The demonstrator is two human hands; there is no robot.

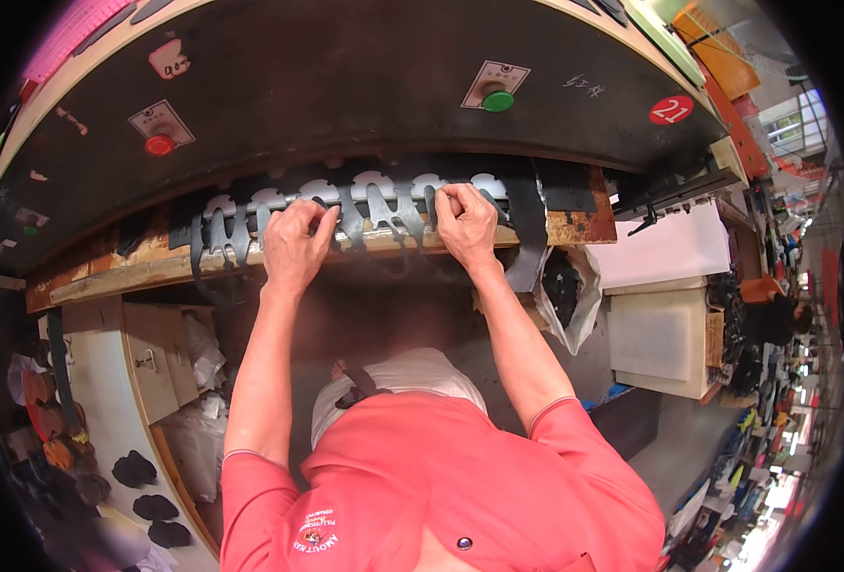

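A dark grey sheet with repeated curved cut-outs (352, 224) lies along the front of the machine bench, its narrow tongues hanging over the wooden edge. Pale rounded shapes (372, 183) show in a row behind it. My left hand (296, 243) is closed in a pinch at the sheet, left of its middle, with a dark bit at the fingertips. Farther right, my right hand (467, 227) pinches the same sheet, thumb and fingers together. Exactly which part lies between the fingertips is partly hidden.
The black machine panel (327, 91) rises beyond the bench, with a red button (160, 145) at left and a green button (497, 100) at right. A white bag (584, 300) hangs right. Wooden cabinet (145, 353) stands low left; a pale box (658, 334) sits right.
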